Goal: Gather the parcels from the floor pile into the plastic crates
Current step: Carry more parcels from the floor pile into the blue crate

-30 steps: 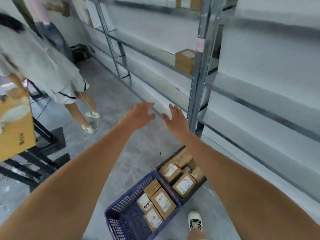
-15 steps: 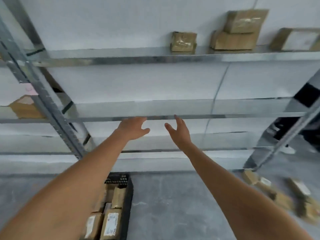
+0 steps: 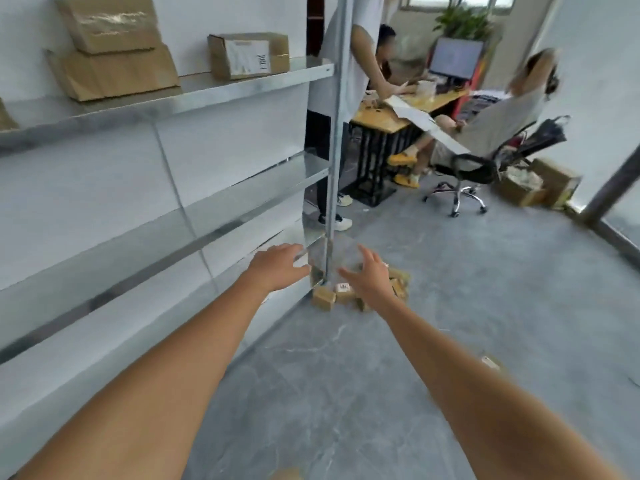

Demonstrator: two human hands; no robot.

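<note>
On my left, a metal shelf rack [image 3: 214, 95] runs along a white wall, its steel levels receding to an upright post [image 3: 334, 140]. The top level carries three cardboard boxes: two stacked [image 3: 110, 50] at the far left and a labelled box [image 3: 247, 55] further along. A brown corner at the very left edge may be a fourth; I cannot tell. Under me spreads a grey concrete floor [image 3: 485, 306] with pale marbled streaks.

My left hand [image 3: 277, 266] reaches forward with fingers loosely extended, holding nothing, in front of the lowest shelf edge. Just right of it, at the foot of the post, lies the pile of parcels [image 3: 341, 292]: small brown boxes heaped on the floor, one with a white label facing up. I make out about six, though blur and my own hand hide some. My right hand [image 3: 370, 277] hovers spread and released in front of the pile, covering its middle; whether it touches a parcel, I cannot tell. Both hands sit close together, the pile between and beyond them.

Further right, one person [image 3: 349, 46] stands behind the post beside a wooden worktop [image 3: 398, 116] with a monitor [image 3: 455, 58] on it, a second sits behind it, and a third [image 3: 498, 116] reclines in a black office chair [image 3: 474, 168]. An open carton [image 3: 540, 183] rests on the floor by the right wall.
</note>
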